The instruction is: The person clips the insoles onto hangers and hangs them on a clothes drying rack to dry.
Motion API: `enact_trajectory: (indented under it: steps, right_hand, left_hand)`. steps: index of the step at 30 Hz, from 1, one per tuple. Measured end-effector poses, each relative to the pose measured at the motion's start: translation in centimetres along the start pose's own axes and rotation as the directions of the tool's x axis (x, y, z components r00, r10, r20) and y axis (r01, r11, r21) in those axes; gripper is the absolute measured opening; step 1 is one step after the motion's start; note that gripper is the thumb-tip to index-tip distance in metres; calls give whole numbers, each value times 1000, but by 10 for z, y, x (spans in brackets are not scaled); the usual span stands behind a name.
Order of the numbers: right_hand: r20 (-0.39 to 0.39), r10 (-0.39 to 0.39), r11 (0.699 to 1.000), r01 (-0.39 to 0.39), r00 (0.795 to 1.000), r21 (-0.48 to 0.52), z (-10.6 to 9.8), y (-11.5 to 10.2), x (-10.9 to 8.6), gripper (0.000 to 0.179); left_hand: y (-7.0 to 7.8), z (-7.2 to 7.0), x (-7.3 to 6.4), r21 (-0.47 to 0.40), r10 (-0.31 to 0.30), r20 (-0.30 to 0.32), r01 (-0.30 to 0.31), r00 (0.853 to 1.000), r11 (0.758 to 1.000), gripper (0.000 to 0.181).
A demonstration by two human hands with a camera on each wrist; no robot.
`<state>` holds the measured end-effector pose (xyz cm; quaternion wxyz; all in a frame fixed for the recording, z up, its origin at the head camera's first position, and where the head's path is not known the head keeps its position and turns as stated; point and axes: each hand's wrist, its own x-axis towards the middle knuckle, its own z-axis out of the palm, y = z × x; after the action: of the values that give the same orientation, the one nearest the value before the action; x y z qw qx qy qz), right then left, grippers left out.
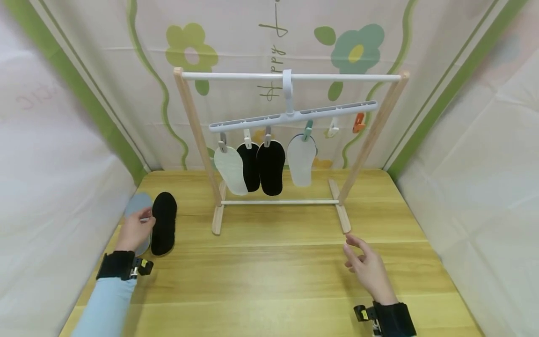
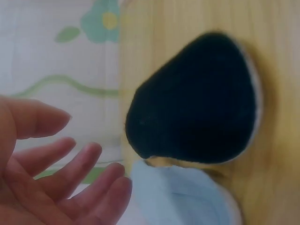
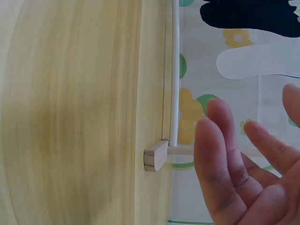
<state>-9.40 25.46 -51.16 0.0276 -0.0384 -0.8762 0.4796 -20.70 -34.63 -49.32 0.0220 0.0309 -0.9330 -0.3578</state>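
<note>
My left hand [image 1: 135, 228] is over a light blue insole [image 1: 139, 202], beside a black insole [image 1: 164, 223]; both lie on the table at the left. In the left wrist view its loosely bent fingers hold nothing, and the black insole [image 2: 197, 103] shows just past the fingertips. My right hand [image 1: 370, 270] hovers near the rack's right foot [image 1: 343, 217], fingers slightly bent and holding nothing. From a white hanger [image 1: 252, 122], clips hold a white insole [image 1: 229, 171], two black insoles [image 1: 271, 168] and another white insole [image 1: 301, 161].
A wooden rack [image 1: 191, 119] with a white top rod [image 1: 236, 76] carries the hanger, which tilts down to the left. At its right end hang a white clip [image 1: 333, 127] and an orange clip [image 1: 359, 123] without insoles. Patterned fabric walls [image 1: 476, 196] enclose the table [image 1: 252, 281].
</note>
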Motion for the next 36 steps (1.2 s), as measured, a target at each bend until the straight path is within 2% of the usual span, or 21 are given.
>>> enact_trajectory:
  steps: [7, 11, 16, 19, 24, 29, 32, 36]
  right_hand:
    - [2, 18, 1000, -18, 1000, -8, -1, 0, -6, 58]
    - [6, 22, 1000, -22, 1000, -6, -3, 0, -8, 57]
    - [-1, 16, 1000, -16, 1000, -14, -5, 1, -10, 56]
    - [-9, 19, 1000, -19, 1000, -20, -7, 2, -11, 55]
    - [-16, 31, 999, -31, 999, -20, -9, 3, -13, 54]
    - [-22, 31, 999, -32, 999, -33, -10, 6, -16, 54]
    - [-25, 30, 999, -31, 999, -40, -11, 8, -18, 55]
    - [-30, 34, 998, -36, 999, -43, -12, 9, -19, 55]
  left_hand:
    - [-7, -4, 31, 70, -3, 82, -3, 997, 998, 56]
    - [-11, -2, 49, 101, 7, 104, -18, 994, 995, 55]
    - [-15, 2, 67, 116, -34, 130, 19, 991, 993, 58]
    - [-20, 6, 77, 121, -64, 121, 50, 991, 991, 59]
    - [-25, 8, 87, 191, -106, 103, 85, 989, 978, 63]
    - [-30, 8, 90, 280, -179, 124, 138, 976, 950, 72]
    - [-38, 11, 95, 305, -181, 116, 138, 977, 942, 76]
    - [-49, 15, 102, 325, -147, 103, 106, 984, 940, 81]
